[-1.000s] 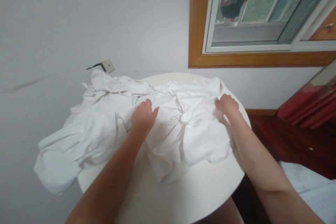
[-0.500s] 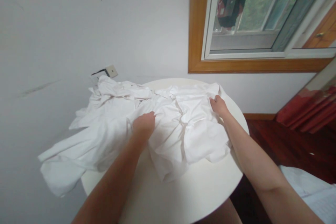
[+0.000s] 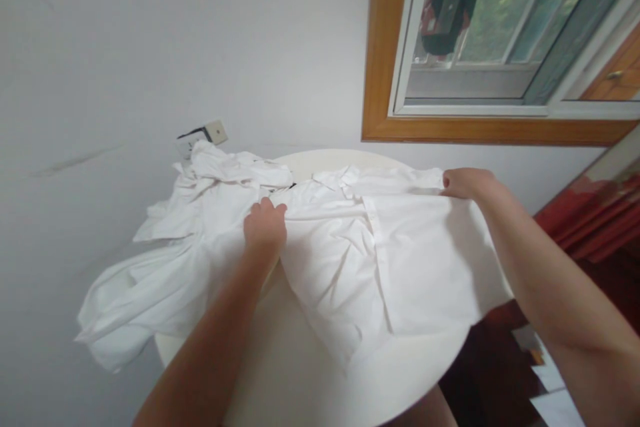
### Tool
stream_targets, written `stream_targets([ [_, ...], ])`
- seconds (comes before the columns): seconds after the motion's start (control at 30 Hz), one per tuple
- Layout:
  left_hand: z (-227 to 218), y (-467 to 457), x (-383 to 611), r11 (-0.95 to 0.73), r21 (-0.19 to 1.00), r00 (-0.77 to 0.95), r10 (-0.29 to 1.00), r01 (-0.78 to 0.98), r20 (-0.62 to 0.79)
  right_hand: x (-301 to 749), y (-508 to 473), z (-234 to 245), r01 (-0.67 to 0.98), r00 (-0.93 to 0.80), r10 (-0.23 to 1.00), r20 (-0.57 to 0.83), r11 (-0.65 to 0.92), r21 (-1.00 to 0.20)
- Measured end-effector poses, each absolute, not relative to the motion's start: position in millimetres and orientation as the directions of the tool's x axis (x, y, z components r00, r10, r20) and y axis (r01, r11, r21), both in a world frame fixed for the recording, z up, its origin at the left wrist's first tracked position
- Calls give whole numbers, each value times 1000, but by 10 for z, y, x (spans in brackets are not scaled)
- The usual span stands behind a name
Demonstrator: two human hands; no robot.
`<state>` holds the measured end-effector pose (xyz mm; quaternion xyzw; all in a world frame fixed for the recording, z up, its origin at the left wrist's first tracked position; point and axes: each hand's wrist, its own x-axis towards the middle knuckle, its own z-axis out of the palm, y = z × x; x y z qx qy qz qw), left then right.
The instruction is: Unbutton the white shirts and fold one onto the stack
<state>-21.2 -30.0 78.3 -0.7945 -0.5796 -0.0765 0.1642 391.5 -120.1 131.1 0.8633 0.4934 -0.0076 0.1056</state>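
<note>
A white shirt (image 3: 425, 247) lies across the round white table (image 3: 280, 360), its right part stretched fairly flat past the table's edge. My right hand (image 3: 465, 183) grips the shirt's far right edge, fingers closed on the cloth. At the middle of the table, my left hand (image 3: 265, 223) has its fingers curled onto the white fabric. To its left, more crumpled white cloth (image 3: 200, 213) is bunched up, with a loose part hanging over the table's left side. Whether that cloth belongs to the same shirt, I cannot tell.
Behind the table stands a pale wall with a socket plate (image 3: 217, 131). A wood-framed window (image 3: 377, 47) is at upper right, and a red curtain (image 3: 590, 220) hangs at the right. White papers or cloth (image 3: 555, 400) lie low on the right.
My right hand has moved right, drawing the cloth out; the wrinkled right part is now smoother and reaches beyond the table edge. My left hand has shifted slightly left and away from me.
</note>
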Motion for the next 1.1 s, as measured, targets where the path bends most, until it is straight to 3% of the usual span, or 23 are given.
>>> stream_targets([
  [0.1,805,-384,-91,-423,-139,438,781,895,445,3688,-1243,1231,847,489,872,13,-479,232],
  [0.17,812,-474,21,-595,-105,557,656,797,509,3505,-1202,1150,912,349,929,125,-367,181],
  [0.27,733,-631,172,-854,-28,783,462,519,417,3224,-1044,986,996,76,994,84,-80,42],
  [0.33,607,-714,237,-913,36,860,395,406,324,3062,-904,827,999,52,999,11,-51,-7],
  [0.57,326,-766,283,-889,64,869,457,453,192,2901,-488,184,981,118,987,-108,-132,-141],
  [0.7,475,-718,203,-879,213,896,443,426,37,3001,-360,61,976,110,991,-79,-123,-182],
  [0.83,548,-608,114,-835,402,927,348,375,-143,3123,-290,45,968,99,994,-41,-105,-227],
  [1.1,531,-719,149,-850,353,916,325,391,-234,3197,-232,-81,977,122,991,47,-112,-181],
])
